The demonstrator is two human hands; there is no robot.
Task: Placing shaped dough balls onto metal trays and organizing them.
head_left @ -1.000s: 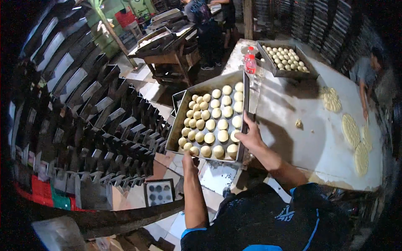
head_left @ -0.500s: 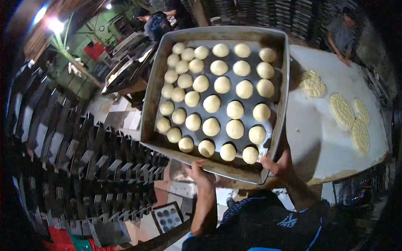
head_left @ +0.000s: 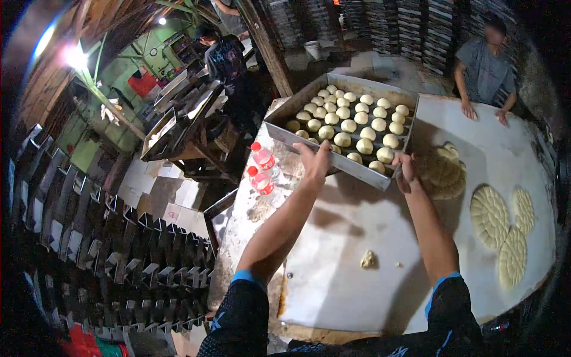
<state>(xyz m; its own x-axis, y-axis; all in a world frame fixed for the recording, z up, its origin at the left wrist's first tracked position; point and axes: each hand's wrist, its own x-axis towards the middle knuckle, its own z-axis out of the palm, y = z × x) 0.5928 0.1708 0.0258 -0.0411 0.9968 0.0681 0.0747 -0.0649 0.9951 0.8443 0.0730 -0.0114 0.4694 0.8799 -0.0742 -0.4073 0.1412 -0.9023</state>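
Observation:
Both my hands hold a square metal baking tray, stretched out over the far part of the white-topped table. Rows of round pale dough balls fill the tray. My left hand grips the near wall toward its middle, while my right hand has the near right corner. The tray tilts a little, and its shadow falls on the tabletop. Whether its far side touches the table, I cannot tell. Scored, flattened dough pieces lie right of my right arm, and a small dough lump sits between my forearms.
Two red-capped bottles stand on the table's left edge, close to my left forearm. A person rests both hands on the far right edge. Another person stands beyond a wooden post. Stacked dark trays line the left.
The tray has moved away from my body and over the far part of the table, with both arms now extended. The bottles and the dough lump have come into view.

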